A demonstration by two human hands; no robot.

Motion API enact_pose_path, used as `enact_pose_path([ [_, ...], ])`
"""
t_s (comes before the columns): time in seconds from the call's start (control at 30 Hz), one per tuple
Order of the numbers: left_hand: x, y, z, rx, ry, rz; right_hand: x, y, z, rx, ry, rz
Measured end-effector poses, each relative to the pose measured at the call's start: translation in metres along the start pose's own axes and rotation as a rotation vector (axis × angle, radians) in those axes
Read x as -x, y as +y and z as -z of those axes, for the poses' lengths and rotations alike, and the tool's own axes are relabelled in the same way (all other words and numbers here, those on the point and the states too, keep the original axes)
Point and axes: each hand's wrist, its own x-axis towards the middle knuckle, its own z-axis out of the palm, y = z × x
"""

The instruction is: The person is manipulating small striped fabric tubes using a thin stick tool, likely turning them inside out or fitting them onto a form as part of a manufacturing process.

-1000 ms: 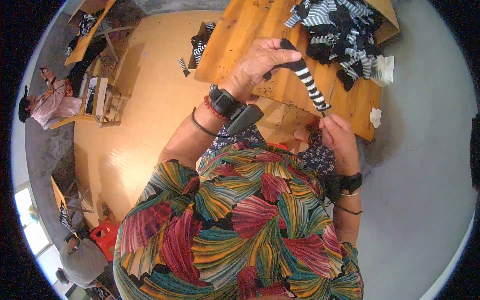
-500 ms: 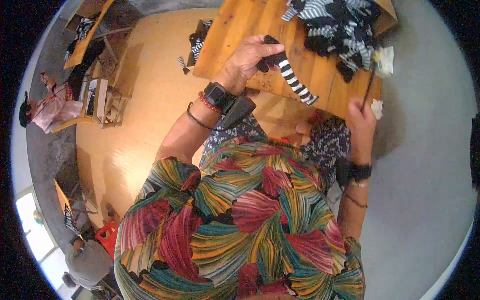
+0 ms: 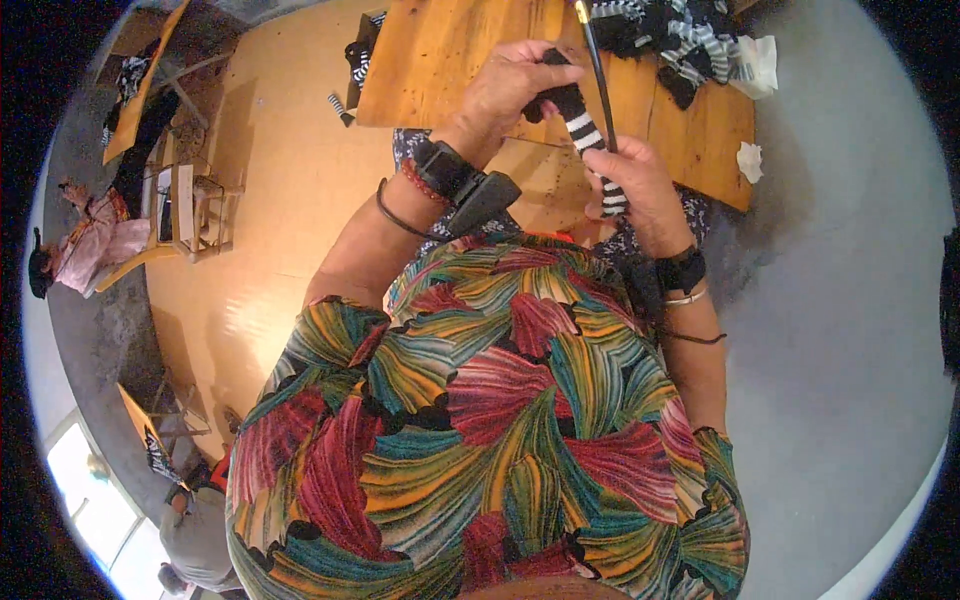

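My left hand (image 3: 497, 97) is closed around the black end of a small knitted tube (image 3: 582, 128) with black and white stripes, which slants down to the right over the table's near edge. Closed on a thin black stick (image 3: 599, 80) with a gold-coloured tip, my right hand (image 3: 643, 188) has come up against the tube's striped lower end. The stick points up and away from me, beside the tube. My right thumb lies over the stripes; the other fingers are partly hidden behind.
On the wooden table (image 3: 450, 50) lies a heap of striped and black knitted pieces (image 3: 690, 50). A white packet (image 3: 755, 68) and crumpled white paper (image 3: 750, 162) are at its right edge. A box (image 3: 364, 45) holds striped pieces. Two people (image 3: 95, 235) sit at the left.
My right hand has moved left with the stick, from the table's right edge to the tube's lower end. The left hand keeps its hold on the tube.
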Motion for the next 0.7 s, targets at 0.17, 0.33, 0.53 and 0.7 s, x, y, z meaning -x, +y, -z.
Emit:
enact_pose_path([
  [0.17,-0.006,-0.006,0.015,0.004,0.084,-0.035,0.012,0.020,0.021,0.046,0.040,-0.086],
  [0.33,-0.013,-0.015,0.028,0.047,0.104,-0.091,0.016,0.026,0.026,0.027,0.086,-0.021],
  [0.53,-0.009,-0.002,0.023,0.012,0.101,-0.086,0.021,0.029,0.042,0.265,0.171,-0.016],
  [0.7,-0.002,0.003,0.007,-0.036,-0.075,-0.010,0.019,-0.002,0.040,0.405,0.356,0.133],
])
